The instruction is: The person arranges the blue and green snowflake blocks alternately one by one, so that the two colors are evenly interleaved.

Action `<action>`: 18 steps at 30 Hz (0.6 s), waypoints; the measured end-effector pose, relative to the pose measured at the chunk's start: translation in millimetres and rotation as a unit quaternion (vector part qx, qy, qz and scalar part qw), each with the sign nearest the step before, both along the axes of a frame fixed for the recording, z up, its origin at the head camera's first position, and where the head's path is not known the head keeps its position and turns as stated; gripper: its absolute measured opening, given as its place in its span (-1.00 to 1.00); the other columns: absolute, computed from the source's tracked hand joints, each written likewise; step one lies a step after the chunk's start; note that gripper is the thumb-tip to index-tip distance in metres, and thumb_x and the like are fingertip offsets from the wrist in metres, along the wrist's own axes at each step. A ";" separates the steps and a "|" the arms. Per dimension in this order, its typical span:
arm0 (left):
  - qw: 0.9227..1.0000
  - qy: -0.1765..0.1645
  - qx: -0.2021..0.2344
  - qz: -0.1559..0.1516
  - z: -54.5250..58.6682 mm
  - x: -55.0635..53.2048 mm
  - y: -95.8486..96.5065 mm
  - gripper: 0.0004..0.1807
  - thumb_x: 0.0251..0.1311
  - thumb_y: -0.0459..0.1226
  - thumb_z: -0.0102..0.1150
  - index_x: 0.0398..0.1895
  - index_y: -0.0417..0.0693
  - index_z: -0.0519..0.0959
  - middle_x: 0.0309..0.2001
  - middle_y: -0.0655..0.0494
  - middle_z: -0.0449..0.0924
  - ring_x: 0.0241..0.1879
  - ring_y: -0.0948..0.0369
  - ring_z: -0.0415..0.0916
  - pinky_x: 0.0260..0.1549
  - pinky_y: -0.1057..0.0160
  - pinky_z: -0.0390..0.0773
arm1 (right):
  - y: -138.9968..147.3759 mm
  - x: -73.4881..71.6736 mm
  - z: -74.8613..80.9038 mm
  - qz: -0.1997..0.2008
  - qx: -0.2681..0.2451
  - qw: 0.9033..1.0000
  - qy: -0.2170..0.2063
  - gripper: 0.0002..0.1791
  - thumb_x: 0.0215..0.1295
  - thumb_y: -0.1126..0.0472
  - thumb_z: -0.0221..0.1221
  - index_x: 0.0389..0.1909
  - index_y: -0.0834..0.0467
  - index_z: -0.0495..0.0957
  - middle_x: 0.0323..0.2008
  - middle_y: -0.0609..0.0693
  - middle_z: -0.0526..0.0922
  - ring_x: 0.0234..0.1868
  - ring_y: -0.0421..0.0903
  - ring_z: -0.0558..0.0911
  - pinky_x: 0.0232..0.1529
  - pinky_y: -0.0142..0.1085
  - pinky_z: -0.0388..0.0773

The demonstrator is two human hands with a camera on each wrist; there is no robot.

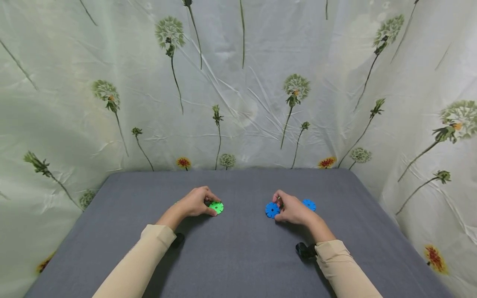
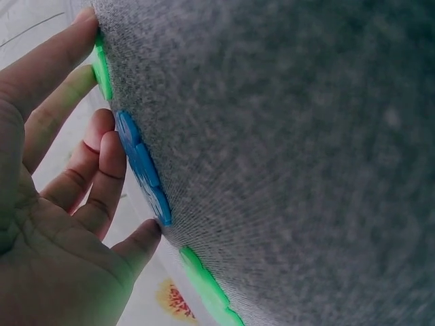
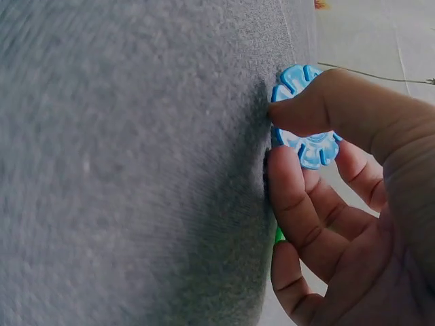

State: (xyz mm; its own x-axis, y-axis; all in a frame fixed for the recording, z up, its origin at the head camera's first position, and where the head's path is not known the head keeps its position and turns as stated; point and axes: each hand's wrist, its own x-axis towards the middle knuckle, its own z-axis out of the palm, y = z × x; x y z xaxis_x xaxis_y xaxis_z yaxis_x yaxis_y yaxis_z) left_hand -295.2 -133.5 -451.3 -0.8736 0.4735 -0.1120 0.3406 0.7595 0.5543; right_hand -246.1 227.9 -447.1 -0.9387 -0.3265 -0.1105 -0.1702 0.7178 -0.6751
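In the head view my left hand (image 1: 197, 202) has thumb and index finger at opposite edges of a green notched plastic disc (image 1: 216, 207) on the table. A blue disc (image 2: 143, 166) lies beneath its other fingers in the left wrist view, hidden by the hand from above. Beyond the little finger is another green disc (image 2: 209, 288). Farther right, my right hand (image 1: 292, 207) pinches a blue notched disc (image 1: 272, 210), which looks tilted in the right wrist view. A sliver of green (image 3: 279, 234) shows by that hand's fingers. Just behind this hand lies a second blue disc (image 1: 309, 205).
A grey cloth covers the table (image 1: 238, 256). Behind and at the sides hangs a pale curtain (image 1: 238, 82) printed with dandelions. A black strapped device (image 1: 305, 251) sits at the right wrist, and part of another (image 1: 179, 240) shows at the left.
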 end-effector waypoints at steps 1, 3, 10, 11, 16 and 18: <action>1.000 -0.001 0.001 0.000 0.0 -0.2 0.0 -0.54 0.14 -0.16 0.66 0.14 0.12 0.82 -0.01 0.13 0.59 -0.01 0.17 0.55 0.10 0.00 0.61 | -0.1 -0.3 -0.6 0.003 -0.004 1.000 -0.001 -0.51 0.10 0.51 0.39 -0.03 0.15 0.41 -0.24 0.05 0.46 -0.42 -0.12 0.44 -0.35 -0.25 0.40; 1.000 -0.003 0.001 0.000 0.2 -0.5 0.0 -0.54 0.14 -0.16 0.66 0.14 0.12 0.81 -0.01 0.13 0.59 -0.01 0.17 0.55 0.10 0.00 0.61 | 0.0 -1.1 -1.8 0.006 -0.008 1.000 0.000 -0.51 0.09 0.50 0.38 -0.02 0.15 0.41 -0.25 0.05 0.44 -0.42 -0.12 0.42 -0.35 -0.26 0.38; 1.000 -0.002 0.007 0.000 0.3 -1.5 -1.9 -0.56 0.14 -0.18 0.66 0.12 0.09 0.82 -0.03 0.12 0.62 -0.02 0.16 0.57 0.07 0.01 0.63 | 0.4 -4.0 -4.7 0.011 -0.021 1.000 -0.005 -0.41 0.19 0.41 0.42 0.24 0.20 0.49 -0.14 0.10 0.56 -0.45 -0.13 0.55 -0.37 -0.25 0.55; 1.000 -0.003 0.008 0.000 0.3 -1.8 -2.1 -0.56 0.14 -0.19 0.66 0.12 0.09 0.83 -0.03 0.12 0.63 -0.02 0.16 0.57 0.08 0.01 0.63 | 0.9 -4.4 -4.7 0.013 -0.023 1.000 -0.006 -0.40 0.19 0.40 0.43 0.27 0.20 0.50 -0.13 0.11 0.56 -0.44 -0.13 0.55 -0.37 -0.24 0.56; 1.000 -0.005 0.012 -0.003 -0.1 -2.6 -2.2 -0.57 0.14 -0.20 0.66 0.11 0.09 0.83 -0.03 0.12 0.64 0.01 0.14 0.58 0.11 -0.01 0.63 | 4.8 -5.5 -3.9 0.025 -0.019 0.999 -0.010 -0.37 0.23 0.38 0.43 0.34 0.19 0.54 -0.10 0.11 0.58 -0.43 -0.16 0.56 -0.34 -0.27 0.54; 1.000 -0.007 0.013 -0.003 -0.4 -2.7 -1.8 -0.57 0.14 -0.20 0.66 0.11 0.09 0.83 -0.03 0.12 0.63 0.02 0.14 0.59 0.12 -0.01 0.63 | 6.1 -5.9 -3.9 0.028 -0.015 0.999 -0.010 -0.38 0.24 0.35 0.43 0.35 0.18 0.56 -0.10 0.10 0.58 -0.43 -0.17 0.56 -0.35 -0.29 0.52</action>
